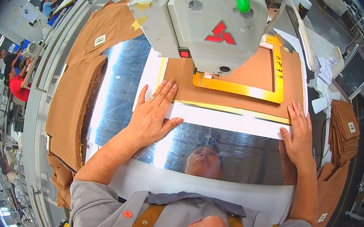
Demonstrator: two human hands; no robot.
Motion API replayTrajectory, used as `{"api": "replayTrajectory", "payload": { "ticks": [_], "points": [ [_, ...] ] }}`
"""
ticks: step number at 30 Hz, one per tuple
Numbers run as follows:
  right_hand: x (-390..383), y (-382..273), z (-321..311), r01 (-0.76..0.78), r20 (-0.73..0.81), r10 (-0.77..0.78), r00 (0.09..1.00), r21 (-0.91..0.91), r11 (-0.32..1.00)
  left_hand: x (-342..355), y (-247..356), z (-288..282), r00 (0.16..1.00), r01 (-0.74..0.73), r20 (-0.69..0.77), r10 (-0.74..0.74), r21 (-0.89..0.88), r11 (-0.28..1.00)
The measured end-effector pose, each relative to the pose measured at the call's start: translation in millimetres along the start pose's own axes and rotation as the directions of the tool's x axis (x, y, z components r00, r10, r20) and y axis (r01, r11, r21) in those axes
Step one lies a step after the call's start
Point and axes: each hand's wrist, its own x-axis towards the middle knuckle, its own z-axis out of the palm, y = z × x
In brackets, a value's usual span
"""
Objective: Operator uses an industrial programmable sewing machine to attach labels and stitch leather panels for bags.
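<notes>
Brown fabric lies on a white board with yellow along its edges, beneath the grey sewing machine head. A yellow rectangular frame rests on the fabric. My left hand lies with fingers spread on the lower left corner of the fabric and board. My right hand lies at their lower right corner, fingertips on the edge, fingers extended. Below the board is a shiny metal plate that mirrors part of a person.
Stacked brown fabric pieces lie to the left, more folded pieces to the right. White cloth sits at back right. A rail runs along the left. Co-workers are at other stations on the far left.
</notes>
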Motion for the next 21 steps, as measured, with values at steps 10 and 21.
{"api": "replayTrajectory", "payload": {
  "ticks": [10, 21],
  "points": [
    [-7.4, 3.3, 10.0, -0.009, -0.027, 0.008, 1.000, -0.044, 0.999, 7.3, -3.8, 1.0, 1.000, 0.011, -0.014, -0.011, 0.016, 1.000],
    [4.8, 5.8, 9.2, -0.053, -0.023, 0.052, 0.998, -0.070, 0.996, 23.0, -10.5, 3.9, 0.998, 0.010, -0.065, -0.007, 0.054, 0.998]
  ]
}}
